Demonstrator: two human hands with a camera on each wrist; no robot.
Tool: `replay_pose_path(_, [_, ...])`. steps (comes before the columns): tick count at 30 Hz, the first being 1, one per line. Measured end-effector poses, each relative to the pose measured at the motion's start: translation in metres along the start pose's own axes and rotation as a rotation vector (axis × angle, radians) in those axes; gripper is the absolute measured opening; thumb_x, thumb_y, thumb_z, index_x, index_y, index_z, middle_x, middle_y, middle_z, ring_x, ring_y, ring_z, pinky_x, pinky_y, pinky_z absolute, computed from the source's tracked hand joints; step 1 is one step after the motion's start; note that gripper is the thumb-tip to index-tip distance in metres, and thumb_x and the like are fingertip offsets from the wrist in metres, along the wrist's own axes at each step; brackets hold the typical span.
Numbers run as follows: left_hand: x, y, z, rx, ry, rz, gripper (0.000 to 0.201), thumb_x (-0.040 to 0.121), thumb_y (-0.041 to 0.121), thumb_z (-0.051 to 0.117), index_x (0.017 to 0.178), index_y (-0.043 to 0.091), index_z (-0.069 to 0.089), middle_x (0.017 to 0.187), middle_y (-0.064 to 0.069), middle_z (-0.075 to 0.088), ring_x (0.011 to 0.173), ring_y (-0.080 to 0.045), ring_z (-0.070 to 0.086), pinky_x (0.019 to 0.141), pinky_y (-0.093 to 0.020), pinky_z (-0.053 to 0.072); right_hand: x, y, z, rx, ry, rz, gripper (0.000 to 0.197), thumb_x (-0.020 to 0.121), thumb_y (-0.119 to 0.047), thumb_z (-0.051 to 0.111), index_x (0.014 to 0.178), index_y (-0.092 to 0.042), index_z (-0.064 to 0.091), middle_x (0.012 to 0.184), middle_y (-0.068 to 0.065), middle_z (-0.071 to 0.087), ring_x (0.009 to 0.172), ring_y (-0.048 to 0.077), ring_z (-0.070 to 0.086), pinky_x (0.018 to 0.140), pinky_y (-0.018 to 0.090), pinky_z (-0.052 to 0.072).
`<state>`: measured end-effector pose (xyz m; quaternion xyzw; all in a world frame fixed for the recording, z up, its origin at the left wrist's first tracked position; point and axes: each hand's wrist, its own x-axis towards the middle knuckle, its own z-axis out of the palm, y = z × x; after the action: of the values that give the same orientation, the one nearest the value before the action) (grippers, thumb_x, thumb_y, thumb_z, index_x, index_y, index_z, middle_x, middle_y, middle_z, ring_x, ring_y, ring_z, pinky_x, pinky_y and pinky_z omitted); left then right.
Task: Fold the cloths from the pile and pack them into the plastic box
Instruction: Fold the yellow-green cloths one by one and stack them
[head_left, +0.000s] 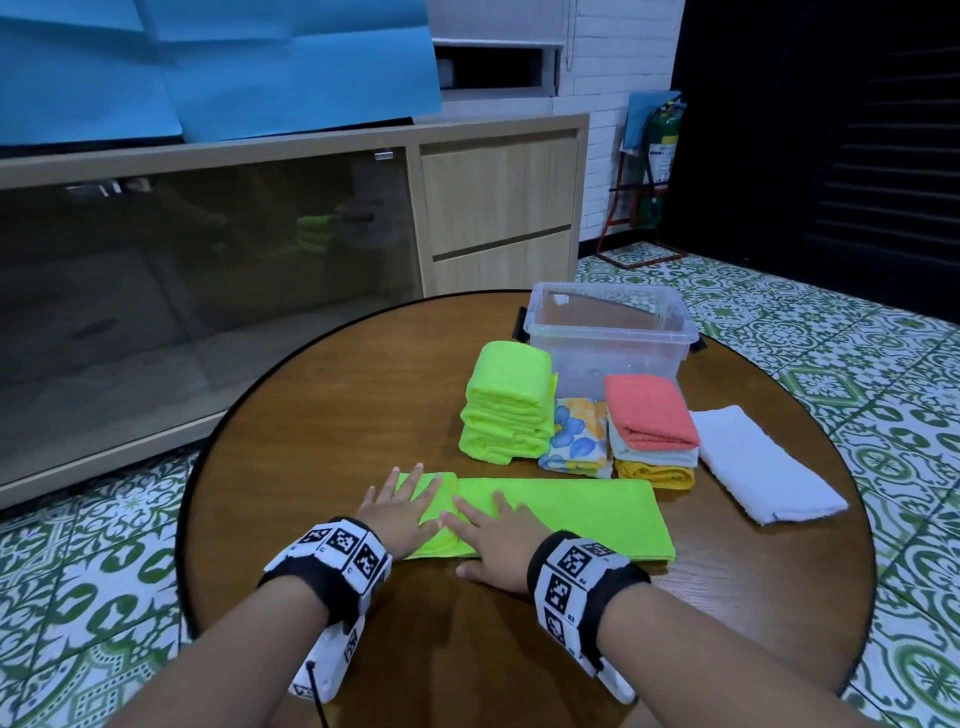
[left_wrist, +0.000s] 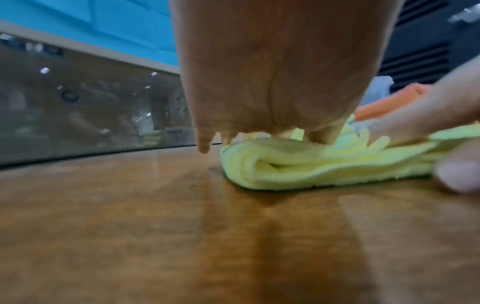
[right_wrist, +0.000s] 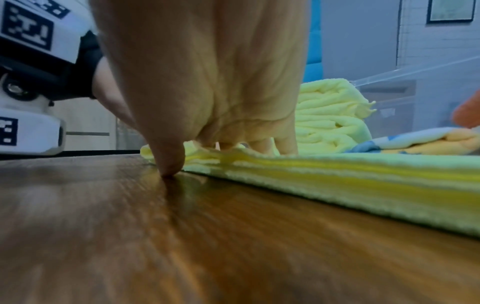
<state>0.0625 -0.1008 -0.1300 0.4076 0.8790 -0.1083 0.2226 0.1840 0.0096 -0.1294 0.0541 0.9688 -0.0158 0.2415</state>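
Round wooden table (head_left: 322, 415) at the centre of it all, green patterned floor tiles (head_left: 857, 415) all around, long cabinet (head_left: 260, 249) with a dark glass front behind. Clear plastic box (head_left: 608, 332) at the far side of the table, lid off, seemingly with no cloths inside yet. Just in front of the box, a stack of folded lime green cloths (head_left: 511, 410), then a flowered cloth (head_left: 579, 436) right beside it, then a short pile with a coral cloth (head_left: 649, 410) on top, pale ones under it and a yellow cloth (head_left: 657, 474) at the bottom. White cloth (head_left: 763, 462) flat on the table to the right of that pile. Nearest the person, a long green cloth (head_left: 571, 514) folded into a strip, bunched up a bit at its left end. Left hand (head_left: 400, 506) flat on that left end, fingers straight and spread, pressed down, nothing gripped. Right hand (head_left: 498, 545) just beside it, likewise flat with fingers stretched out on the strip, thumb tip down on the bare wood at the near edge. Marker-covered bands on both wrists.
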Motion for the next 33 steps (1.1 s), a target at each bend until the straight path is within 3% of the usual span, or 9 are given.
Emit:
replay_pose_path(5, [-0.009,-0.001,-0.004,-0.507,0.321,-0.280,0.060,0.096,0.030,0.045,0.148,0.019,0.018,0.151,-0.012,0.020,0.135,-0.030,0.034,0.105,-0.038,0.035,-0.001,-0.003,0.007,0.008,0.018,0.016,0.065,0.100,-0.047,0.027,0.150,-0.028,-0.009,0.158,-0.006,-0.015,0.144,0.038,-0.010,0.115,0.057,0.008])
replay_pose_path(8, [-0.007,-0.011,-0.007,-0.711,0.201,-0.385,0.052,0.091,0.033,0.055,0.134,0.005,0.042,0.127,-0.014,0.053,0.112,-0.028,0.056,0.087,-0.033,0.047,-0.003,-0.002,0.005,0.039,0.014,0.011,0.067,0.099,-0.047,0.030,0.150,-0.028,-0.009,0.158,-0.006,-0.013,0.144,0.038,-0.009,0.116,0.056,0.007])
replay_pose_path(10, [-0.007,-0.013,-0.007,-0.769,0.175,-0.330,0.030,0.088,0.032,0.060,0.105,0.006,0.061,0.097,-0.009,0.064,0.086,-0.022,0.061,0.074,-0.030,0.049,-0.007,0.001,-0.001,0.067,0.009,-0.020,0.069,0.098,-0.047,0.035,0.151,-0.027,-0.006,0.159,-0.006,-0.009,0.145,0.036,-0.006,0.117,0.054,0.008])
replay_pose_path(12, [-0.009,-0.012,-0.009,-0.787,0.225,-0.287,0.013,0.087,0.023,0.063,0.090,0.011,0.062,0.084,-0.002,0.061,0.075,-0.016,0.057,0.067,-0.026,0.047,-0.012,0.007,-0.007,0.092,0.003,-0.055,0.069,0.098,-0.045,0.037,0.152,-0.023,-0.002,0.159,-0.004,-0.005,0.146,0.033,-0.001,0.117,0.050,0.012])
replay_pose_path(15, [-0.012,-0.011,-0.019,-0.692,0.325,-0.307,0.038,0.086,0.017,0.062,0.122,0.007,0.052,0.106,-0.006,0.062,0.085,-0.017,0.057,0.065,-0.024,0.044,-0.020,0.021,-0.011,0.059,0.013,-0.028,0.068,0.099,-0.045,0.034,0.152,-0.016,0.001,0.160,0.000,-0.004,0.147,0.027,0.003,0.118,0.045,0.015])
replay_pose_path(18, [-0.017,-0.018,-0.030,-0.548,0.392,-0.329,0.051,0.086,0.014,0.059,0.132,0.012,0.038,0.113,-0.007,0.057,0.087,-0.018,0.055,0.063,-0.024,0.045,-0.023,0.029,-0.005,0.050,0.002,-0.004,0.065,0.100,-0.048,0.026,0.152,-0.017,0.002,0.159,0.001,-0.006,0.147,0.024,-0.001,0.119,0.043,0.011])
replay_pose_path(24, [-0.023,0.013,-0.029,-0.425,0.524,-0.191,0.049,0.088,0.018,0.052,0.134,0.017,0.035,0.128,-0.007,0.050,0.107,-0.026,0.056,0.081,-0.033,0.047,-0.017,0.022,0.005,0.050,0.002,-0.008,0.070,0.098,-0.052,0.025,0.151,-0.016,-0.004,0.159,0.001,-0.012,0.146,0.025,-0.009,0.119,0.043,0.005])
replay_pose_path(29, [-0.014,0.055,-0.027,-0.488,0.413,-0.052,0.050,0.095,0.042,0.042,0.138,0.016,0.042,0.135,-0.012,0.045,0.121,-0.027,0.047,0.097,-0.033,0.041,-0.021,0.028,0.007,0.015,0.004,-0.032,0.074,0.098,-0.049,0.032,0.151,-0.014,-0.005,0.159,0.003,-0.011,0.146,0.025,-0.008,0.119,0.042,0.004])
replay_pose_path(33, [-0.011,0.057,-0.019,-0.081,0.386,0.010,0.048,0.098,0.042,0.034,0.145,0.031,0.032,0.150,-0.002,0.024,0.139,-0.024,0.018,0.111,-0.043,0.020,-0.022,0.026,0.012,-0.009,0.020,-0.017,0.071,0.098,-0.050,0.029,0.151,-0.011,0.002,0.159,0.007,-0.007,0.146,0.024,-0.011,0.119,0.042,0.001])
